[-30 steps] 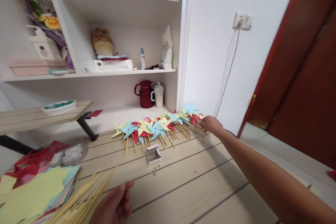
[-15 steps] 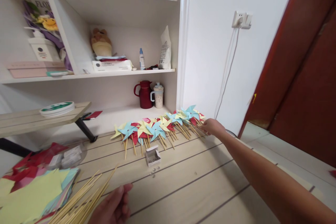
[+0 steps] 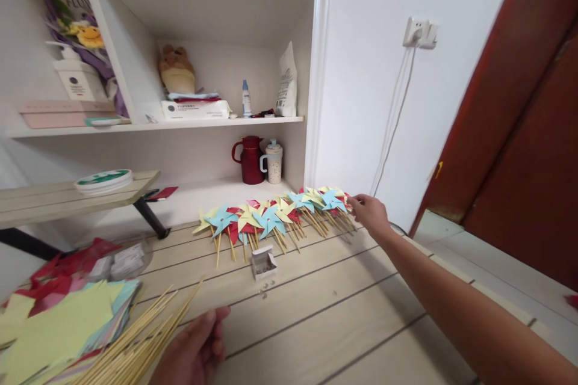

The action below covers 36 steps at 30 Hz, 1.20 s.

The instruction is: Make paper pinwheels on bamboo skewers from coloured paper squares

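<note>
Paper pinwheels (image 3: pixel 271 220) in blue, yellow and red lie in an overlapping row on the wooden slatted table, their thin sticks towards me. At the row's right end, my right hand (image 3: pixel 369 212) has its fingertips closed at the edge of a pinwheel (image 3: pixel 333 200). My left hand (image 3: pixel 195 346) rests low in front of me, fingers curled in, with nothing visible in them. Beside it on the left lies a bundle of loose wooden sticks (image 3: pixel 139 340). A small open white box (image 3: pixel 264 263) holds small pieces, and a few tiny clear pieces (image 3: pixel 265 290) lie before it.
Stacked coloured paper sheets (image 3: pixel 67 325) lie at the left, with red paper (image 3: pixel 67 271) and a clear bag of small white boxes (image 3: pixel 126 261) behind. A raised wooden stand (image 3: pixel 36 204) carries white round items. A red jug (image 3: pixel 251 160) and a cup (image 3: pixel 273 162) stand on the low shelf.
The blue pinwheel at the right end has come down flatter onto the row. My right hand has moved slightly up, from the sticks to the paper edge. The left hand stays nearly still.
</note>
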Each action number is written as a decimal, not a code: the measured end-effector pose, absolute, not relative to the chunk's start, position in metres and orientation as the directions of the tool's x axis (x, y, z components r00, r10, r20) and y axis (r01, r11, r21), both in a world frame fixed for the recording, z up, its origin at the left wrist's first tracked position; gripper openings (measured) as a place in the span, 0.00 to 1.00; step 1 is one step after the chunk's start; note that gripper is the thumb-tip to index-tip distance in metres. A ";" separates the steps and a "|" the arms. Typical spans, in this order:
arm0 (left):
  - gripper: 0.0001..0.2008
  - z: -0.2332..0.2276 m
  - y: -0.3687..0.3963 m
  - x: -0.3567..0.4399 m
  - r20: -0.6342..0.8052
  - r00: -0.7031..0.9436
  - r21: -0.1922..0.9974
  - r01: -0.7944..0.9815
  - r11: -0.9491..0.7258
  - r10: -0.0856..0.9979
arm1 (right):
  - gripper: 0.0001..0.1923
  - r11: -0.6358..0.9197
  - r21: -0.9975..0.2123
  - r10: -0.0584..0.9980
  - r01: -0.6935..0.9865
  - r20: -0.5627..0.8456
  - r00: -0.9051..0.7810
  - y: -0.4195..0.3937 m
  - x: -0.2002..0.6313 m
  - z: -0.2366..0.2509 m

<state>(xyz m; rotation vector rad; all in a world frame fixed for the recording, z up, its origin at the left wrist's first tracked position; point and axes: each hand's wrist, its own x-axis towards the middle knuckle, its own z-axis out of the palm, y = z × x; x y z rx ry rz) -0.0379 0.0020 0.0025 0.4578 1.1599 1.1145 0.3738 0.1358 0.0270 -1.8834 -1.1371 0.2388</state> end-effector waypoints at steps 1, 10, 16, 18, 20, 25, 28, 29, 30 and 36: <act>0.22 0.002 0.000 -0.037 -0.459 -0.024 0.804 -0.436 0.404 0.888 | 0.18 -0.114 -0.789 0.798 0.604 0.290 0.529 0.134 0.364 0.029; 0.14 -0.010 -0.008 -0.024 -0.090 0.181 0.977 0.208 0.052 0.979 | 0.16 0.363 -0.869 0.928 0.337 0.368 -0.051 0.073 0.208 0.052; 0.10 -0.005 -0.037 -0.014 0.223 0.475 0.492 0.699 -0.519 0.851 | 0.11 0.393 -0.847 0.858 0.358 0.198 -0.474 0.030 0.118 0.033; 0.08 -0.002 -0.054 -0.021 0.251 0.660 0.166 0.691 -0.704 0.708 | 0.11 0.364 -0.869 0.841 0.336 0.151 -0.520 0.024 0.104 0.015; 0.07 0.002 -0.068 -0.038 0.284 0.773 -0.031 0.600 -0.800 0.568 | 0.12 0.329 -0.894 0.838 0.305 0.127 -0.531 0.021 0.098 -0.002; 0.09 0.026 -0.061 -0.121 0.425 0.629 -0.162 0.760 -0.629 0.651 | 0.13 0.286 -0.908 0.828 0.305 0.075 -0.555 0.020 0.099 -0.024; 0.16 0.044 -0.034 -0.178 0.512 0.479 -0.196 0.874 -0.445 0.713 | 0.13 0.288 -0.910 0.822 0.298 0.075 -0.564 0.021 0.099 -0.024; 0.17 0.049 -0.025 -0.194 0.513 0.436 -0.195 0.898 -0.395 0.739 | 0.13 0.292 -0.909 0.820 0.296 0.080 -0.567 0.021 0.099 -0.024; 0.20 0.053 -0.016 -0.208 0.505 0.376 -0.179 0.926 -0.331 0.777 | 0.13 0.295 -0.909 0.817 0.295 0.080 -0.571 0.021 0.098 -0.024; 0.32 0.058 0.009 -0.247 0.214 0.103 -0.074 0.993 -0.089 0.971 | 0.14 0.255 -0.929 0.806 0.269 0.050 -0.589 0.022 0.100 -0.026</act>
